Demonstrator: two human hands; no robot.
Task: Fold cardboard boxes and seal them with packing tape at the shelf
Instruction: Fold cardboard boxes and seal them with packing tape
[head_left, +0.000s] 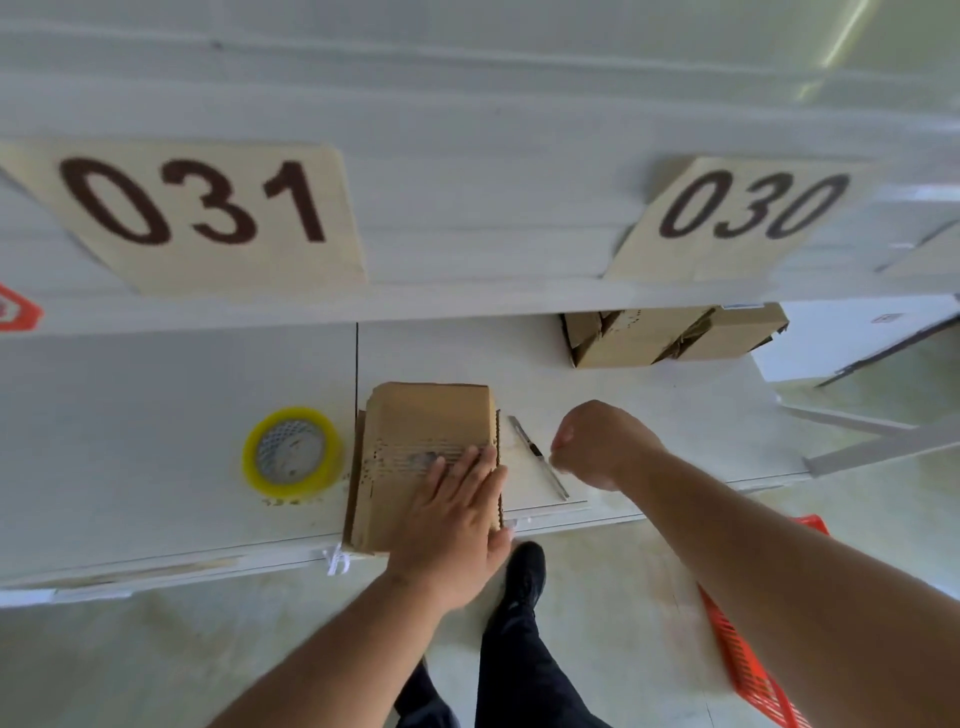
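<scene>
Brown corrugated cardboard, a flattened stack of box blanks (423, 457), lies under the left hand (457, 525), whose fingers are straight and close together, palm pressed flat on the near right part of the top sheet with the fingertips (470, 460) pointing away from the person. The right hand (597, 441) hovers just right of the stack with its fingers curled into a loose fist; nothing shows in it, though the curled fingers hide its inside. The stack's long axis runs from the near edge of the white shelf board (156, 405) toward the back, and its near end juts slightly over that edge. Between the stack and the right hand lies a slim silver utility knife (537, 457), its length angled from far left to near right. Left of the stack, close beside it but apart, a roll of clear packing tape with a yellow rim (292, 449) lies flat. Farther back on the right sit assembled brown cardboard boxes (670, 335). Above hang two tan cards marked 031 (197, 208) and 030 (748, 213). An orange plastic crate (748, 649) stands on the floor at the right.
</scene>
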